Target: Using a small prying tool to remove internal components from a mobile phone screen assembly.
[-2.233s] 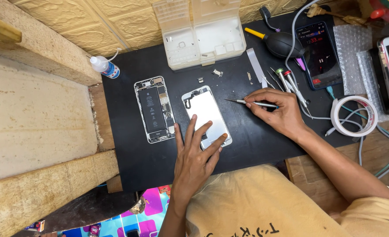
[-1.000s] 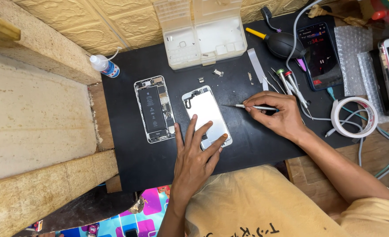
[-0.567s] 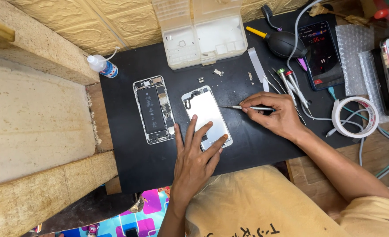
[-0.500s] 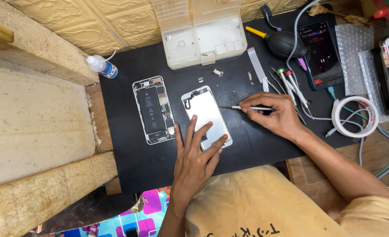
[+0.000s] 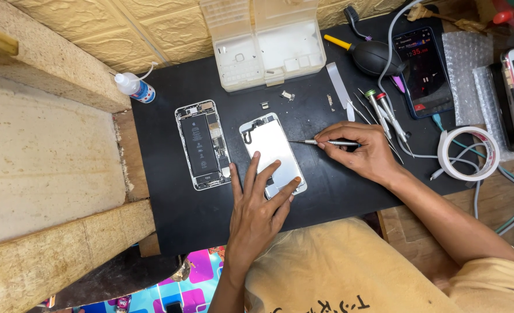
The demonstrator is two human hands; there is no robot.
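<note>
One screwdriver (image 5: 326, 142) crosswise, tip leftward.

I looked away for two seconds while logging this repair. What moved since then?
Almost nothing. The right hand keeps the screwdriver with its tip at the screen panel's right edge; the left hand still presses the panel's lower end. The opened phone and the parts box stayed put.

Single head-worn view looks steeply down, at close range, onto the black surface (image 5: 210, 214); person's torso fills lower frame.
</note>
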